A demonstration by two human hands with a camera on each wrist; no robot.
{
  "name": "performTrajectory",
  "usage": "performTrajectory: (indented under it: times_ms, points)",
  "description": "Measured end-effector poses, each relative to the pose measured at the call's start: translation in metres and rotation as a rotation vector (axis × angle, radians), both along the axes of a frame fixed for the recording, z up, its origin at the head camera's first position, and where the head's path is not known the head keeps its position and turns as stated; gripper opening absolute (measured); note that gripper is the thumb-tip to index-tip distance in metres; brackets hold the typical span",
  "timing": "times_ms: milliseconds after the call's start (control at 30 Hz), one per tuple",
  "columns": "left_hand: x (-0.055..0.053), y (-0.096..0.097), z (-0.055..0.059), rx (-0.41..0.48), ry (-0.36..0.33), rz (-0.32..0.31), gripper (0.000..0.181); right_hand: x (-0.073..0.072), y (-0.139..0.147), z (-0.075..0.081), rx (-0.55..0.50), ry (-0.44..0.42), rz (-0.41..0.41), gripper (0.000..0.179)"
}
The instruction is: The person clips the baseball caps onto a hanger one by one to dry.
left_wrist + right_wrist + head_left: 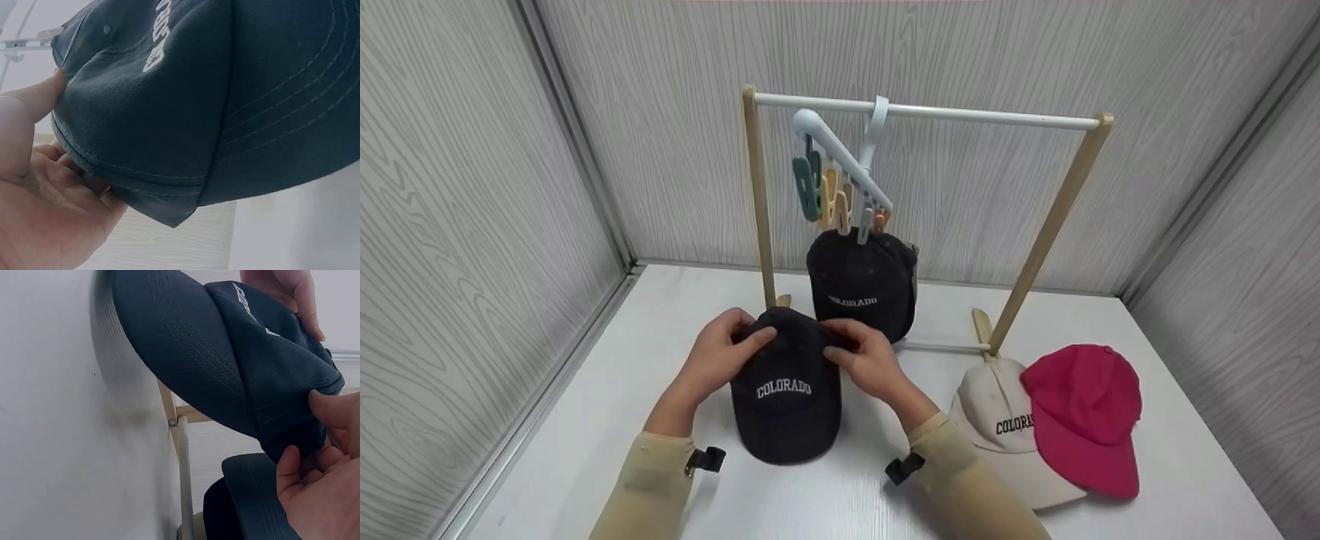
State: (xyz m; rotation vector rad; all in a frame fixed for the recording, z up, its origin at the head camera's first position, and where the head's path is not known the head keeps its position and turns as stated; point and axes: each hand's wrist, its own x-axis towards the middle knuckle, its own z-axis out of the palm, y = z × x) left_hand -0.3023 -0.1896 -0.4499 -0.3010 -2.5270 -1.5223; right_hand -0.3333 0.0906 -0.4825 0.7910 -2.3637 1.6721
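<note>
Between both hands a dark navy baseball cap with white COLORADO lettering is held up, its brim pointing down toward the person. My left hand grips its left side, thumb on the outside of the crown. On the opposite side my right hand pinches the edge; the right wrist view shows the thumb on the cloth and fingers beneath. Just behind hangs a second dark COLORADO cap, clipped under a light-blue hanger with several coloured clothespins.
The hanger hooks over the white bar of a small wooden-legged rack. At the right of the white table, a red cap partly overlaps a cream COLORADO cap. Grey wood-grain panels enclose the back and sides.
</note>
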Motion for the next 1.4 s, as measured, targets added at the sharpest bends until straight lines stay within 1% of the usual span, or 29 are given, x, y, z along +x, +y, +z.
performTrajectory:
  times_ms: [233,367,567,733,867,967,1100,1300,1400]
  points:
    - [0.0,0.011,0.004,0.024,-0.004,-0.04,0.032,0.0,0.012,0.003,-0.033,-0.005,-0.013,0.035]
    - [-0.001,0.018,0.006,0.041,-0.004,-0.066,0.03,0.0,0.018,0.004,-0.046,-0.006,-0.037,0.035]
    - [-0.003,0.03,0.01,0.068,0.021,-0.09,0.029,-0.002,0.028,0.009,-0.071,0.005,-0.058,0.035]
    - [-0.003,0.04,0.015,0.115,0.04,-0.113,0.03,-0.002,0.037,0.013,-0.09,0.007,-0.075,0.036]
    - [-0.003,0.046,0.016,0.149,0.068,-0.141,0.029,-0.001,0.045,0.017,-0.07,0.015,-0.075,0.035]
    - [-0.001,0.05,0.016,0.168,0.081,-0.15,0.026,0.0,0.049,0.02,-0.039,0.029,-0.068,0.035]
    - [0.0,0.053,0.017,0.192,0.094,-0.148,0.025,0.003,0.052,0.024,-0.009,0.051,-0.069,0.036]
    - [0.002,0.058,0.02,0.196,0.108,-0.14,0.021,0.007,0.051,0.027,0.0,0.069,-0.102,0.037]
    - [0.002,0.058,0.02,0.208,0.113,-0.14,0.02,0.009,0.049,0.029,0.006,0.077,-0.108,0.038]
